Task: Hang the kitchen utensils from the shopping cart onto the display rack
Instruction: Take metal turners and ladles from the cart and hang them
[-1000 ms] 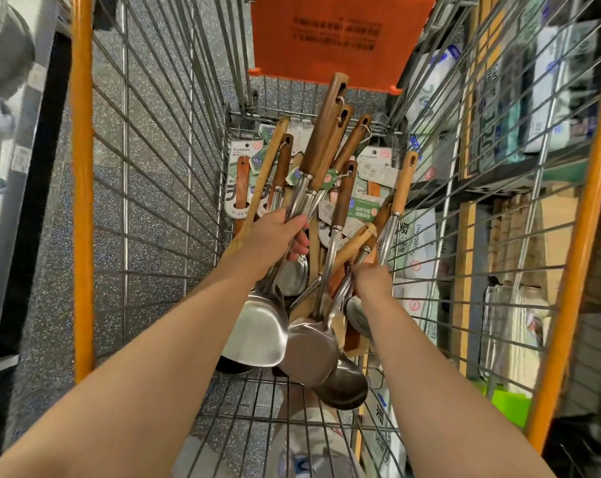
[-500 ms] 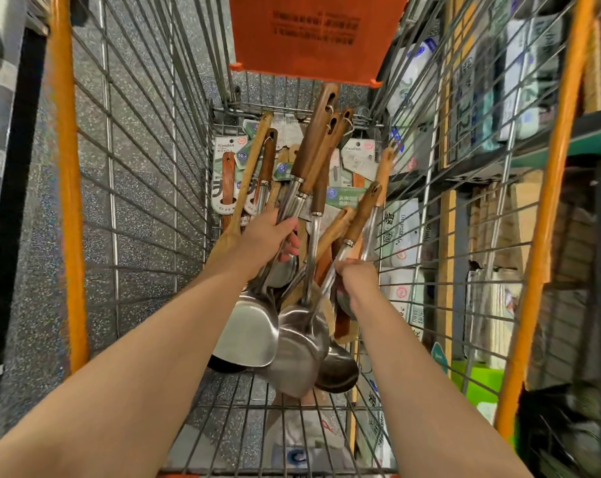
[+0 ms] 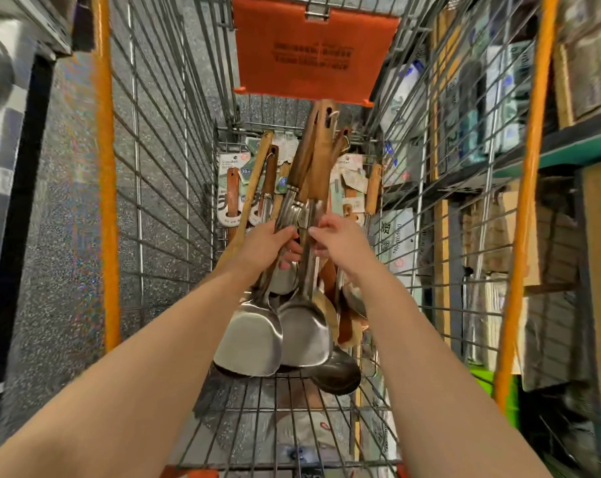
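Both my arms reach down into a wire shopping cart (image 3: 161, 188). My left hand (image 3: 264, 244) grips the metal shafts of a bundle of steel spatulas and ladles (image 3: 274, 332) with brown wooden handles (image 3: 314, 157) pointing away from me. My right hand (image 3: 340, 241) holds the same bundle from the right, fingers curled on the shafts. The steel heads hang below my hands above the cart floor. More wooden utensils on packaging cards (image 3: 235, 188) lean at the cart's far end. No display rack shows in this view.
An orange plastic child-seat flap (image 3: 312, 50) closes the cart's far end. Orange rails (image 3: 106, 208) run along both sides. Store shelves with boxes and packaged goods (image 3: 499, 98) stand to the right; grey speckled floor lies to the left.
My right hand moved up and left from the loose ladles to join the left hand on the bundle. The utensils are gathered tighter and more upright.
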### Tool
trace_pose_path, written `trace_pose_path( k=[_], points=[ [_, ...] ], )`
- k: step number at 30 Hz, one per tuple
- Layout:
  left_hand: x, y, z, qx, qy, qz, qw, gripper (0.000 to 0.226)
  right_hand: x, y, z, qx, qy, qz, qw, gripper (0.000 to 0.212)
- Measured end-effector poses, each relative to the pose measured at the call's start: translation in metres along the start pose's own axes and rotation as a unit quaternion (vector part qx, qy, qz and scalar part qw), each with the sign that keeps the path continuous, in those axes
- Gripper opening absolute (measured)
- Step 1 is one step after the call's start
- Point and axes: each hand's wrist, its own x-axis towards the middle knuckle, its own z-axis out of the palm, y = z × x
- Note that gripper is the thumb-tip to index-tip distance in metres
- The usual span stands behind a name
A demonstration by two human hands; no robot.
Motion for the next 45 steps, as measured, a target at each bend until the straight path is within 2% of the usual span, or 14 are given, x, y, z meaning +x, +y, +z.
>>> trace_pose_path(
  k=[2, 5, 8, 13, 17, 21, 23, 25, 28, 32, 35, 39, 42, 45],
  points=[
    [-0.001, 0.003, -0.001, -0.018, 0.001, 0.004, 1.000, 0.019, 0.000, -0.003, -0.010, -0.019, 0.009, 0.000, 1.000, 0.002],
    [-0.001, 0.006, -0.003, -0.027, 0.023, 0.011, 0.999, 0.022, -0.002, -0.006, -0.032, 0.000, 0.026, -0.009, 1.000, 0.019],
    [0.003, 0.005, -0.002, -0.013, 0.027, 0.020, 0.999, 0.022, -0.001, -0.013, -0.046, 0.053, 0.018, -0.019, 0.998, 0.026],
    [0.004, 0.004, 0.005, -0.002, 0.023, 0.026, 0.999, 0.019, 0.000, -0.026, -0.015, 0.112, -0.010, -0.001, 0.994, 0.019],
    [0.004, 0.003, 0.003, -0.101, -0.002, 0.011, 0.995, 0.028, -0.003, -0.026, 0.002, 0.142, -0.022, 0.024, 0.989, 0.010],
    [0.002, -0.001, -0.001, -0.111, -0.044, 0.006, 0.993, 0.031, -0.005, -0.022, 0.009, 0.152, -0.031, 0.043, 0.987, 0.008],
    [0.003, -0.004, -0.004, -0.081, -0.066, -0.009, 0.994, 0.034, -0.002, -0.019, 0.011, 0.132, -0.024, 0.051, 0.990, 0.008],
    [0.003, -0.006, -0.006, -0.045, -0.072, -0.011, 0.996, 0.030, 0.002, -0.014, 0.011, 0.055, -0.015, 0.036, 0.998, 0.015],
    [0.003, -0.006, -0.005, -0.053, -0.071, 0.009, 0.996, 0.005, 0.010, -0.010, 0.006, -0.042, -0.029, 0.016, 0.999, 0.024],
    [0.007, -0.001, -0.007, -0.076, -0.011, 0.005, 0.997, 0.011, 0.027, 0.005, -0.008, -0.087, -0.014, 0.057, 0.994, 0.039],
    [0.012, -0.001, -0.009, -0.049, 0.020, 0.013, 0.999, 0.011, 0.030, 0.024, -0.010, -0.169, 0.002, 0.102, 0.980, 0.045],
    [0.018, -0.002, -0.010, -0.014, 0.042, 0.020, 0.999, 0.014, 0.026, 0.045, 0.001, -0.191, -0.002, 0.158, 0.969, 0.029],
    [0.023, -0.004, -0.014, 0.020, 0.069, 0.018, 0.997, 0.005, 0.031, 0.058, 0.013, -0.227, 0.015, 0.166, 0.960, 0.043],
    [0.023, -0.005, -0.018, 0.028, 0.079, 0.031, 0.996, 0.010, 0.031, 0.063, 0.023, -0.226, 0.024, 0.166, 0.960, 0.054]
  ],
)
